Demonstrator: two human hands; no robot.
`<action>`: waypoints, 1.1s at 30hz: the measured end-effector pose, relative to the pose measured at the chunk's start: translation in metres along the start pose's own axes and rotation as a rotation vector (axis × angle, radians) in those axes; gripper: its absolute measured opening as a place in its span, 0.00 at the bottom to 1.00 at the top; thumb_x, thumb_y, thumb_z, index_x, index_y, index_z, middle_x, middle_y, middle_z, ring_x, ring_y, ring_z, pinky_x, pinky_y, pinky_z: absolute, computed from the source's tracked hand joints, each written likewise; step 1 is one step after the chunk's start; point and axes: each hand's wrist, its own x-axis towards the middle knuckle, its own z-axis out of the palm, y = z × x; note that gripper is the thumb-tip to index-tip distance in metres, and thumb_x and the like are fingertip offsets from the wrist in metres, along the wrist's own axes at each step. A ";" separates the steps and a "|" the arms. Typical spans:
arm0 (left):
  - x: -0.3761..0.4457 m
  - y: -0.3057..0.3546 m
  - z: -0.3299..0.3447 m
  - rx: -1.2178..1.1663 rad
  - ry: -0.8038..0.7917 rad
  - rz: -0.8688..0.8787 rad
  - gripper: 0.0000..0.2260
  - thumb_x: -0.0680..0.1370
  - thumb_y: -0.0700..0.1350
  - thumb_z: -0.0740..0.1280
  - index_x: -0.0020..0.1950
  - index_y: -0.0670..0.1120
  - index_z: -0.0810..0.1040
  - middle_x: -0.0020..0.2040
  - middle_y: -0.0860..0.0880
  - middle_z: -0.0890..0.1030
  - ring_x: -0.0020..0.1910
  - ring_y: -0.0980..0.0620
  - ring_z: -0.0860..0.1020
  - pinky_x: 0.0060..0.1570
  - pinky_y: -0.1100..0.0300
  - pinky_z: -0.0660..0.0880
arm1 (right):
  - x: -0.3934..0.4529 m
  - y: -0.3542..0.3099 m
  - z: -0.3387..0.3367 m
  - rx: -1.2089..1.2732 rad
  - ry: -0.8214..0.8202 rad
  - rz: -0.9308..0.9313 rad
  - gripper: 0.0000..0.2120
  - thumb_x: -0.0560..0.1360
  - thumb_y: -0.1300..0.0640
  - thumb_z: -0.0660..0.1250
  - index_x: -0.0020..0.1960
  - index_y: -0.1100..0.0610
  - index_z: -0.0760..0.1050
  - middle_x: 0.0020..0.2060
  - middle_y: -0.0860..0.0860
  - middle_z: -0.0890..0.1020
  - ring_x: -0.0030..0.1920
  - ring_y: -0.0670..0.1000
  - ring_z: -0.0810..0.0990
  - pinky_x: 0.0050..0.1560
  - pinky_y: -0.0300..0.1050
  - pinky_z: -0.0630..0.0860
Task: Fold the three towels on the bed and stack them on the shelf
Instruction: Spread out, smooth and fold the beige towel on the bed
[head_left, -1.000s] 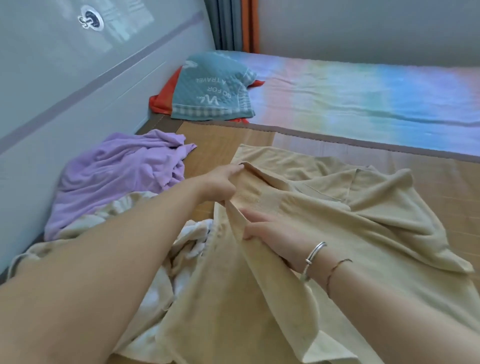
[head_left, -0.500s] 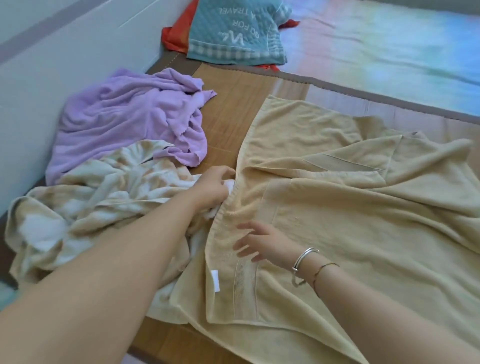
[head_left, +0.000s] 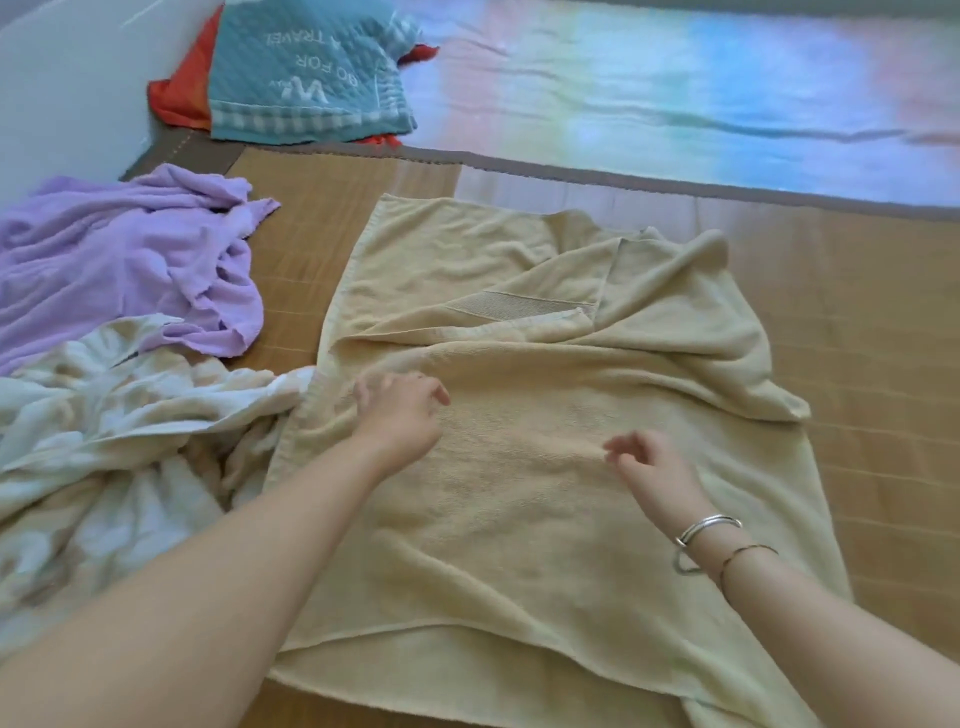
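Having let go of the yellow towel (head_left: 519, 493), now spread on the bed (head_left: 857, 389) instead of lifted, both hands, left hand (head_left: 402, 410) and right hand (head_left: 652, 467), hover loosely curled and empty, so smoothing and folding can begin.

Prob. home bedroom: bed (head_left: 727, 98) w/ mat (head_left: 857, 312), towels.

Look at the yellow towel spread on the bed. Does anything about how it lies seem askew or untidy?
Yes. The yellow towel is not flat: its far right part is folded back over itself at a slant and rumpled, so its edges do not line up.
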 end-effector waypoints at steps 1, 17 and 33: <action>0.003 0.023 0.013 -0.012 -0.036 0.041 0.16 0.75 0.40 0.61 0.60 0.53 0.76 0.66 0.54 0.73 0.71 0.49 0.64 0.73 0.40 0.48 | 0.003 0.019 -0.021 -0.014 0.088 0.009 0.10 0.74 0.65 0.60 0.48 0.54 0.78 0.47 0.51 0.81 0.50 0.52 0.78 0.52 0.45 0.72; 0.012 0.186 0.151 -0.013 -0.303 0.085 0.28 0.82 0.55 0.51 0.79 0.51 0.42 0.78 0.55 0.38 0.77 0.50 0.37 0.73 0.41 0.41 | 0.058 0.159 -0.144 0.333 0.107 0.476 0.17 0.79 0.51 0.52 0.37 0.58 0.70 0.31 0.52 0.73 0.31 0.52 0.69 0.33 0.44 0.66; 0.008 0.185 0.169 0.086 -0.252 0.098 0.24 0.82 0.58 0.45 0.76 0.61 0.39 0.77 0.56 0.34 0.76 0.48 0.34 0.72 0.39 0.38 | 0.067 0.172 -0.160 0.289 0.239 0.173 0.14 0.78 0.48 0.63 0.42 0.60 0.74 0.36 0.53 0.73 0.38 0.51 0.70 0.36 0.41 0.66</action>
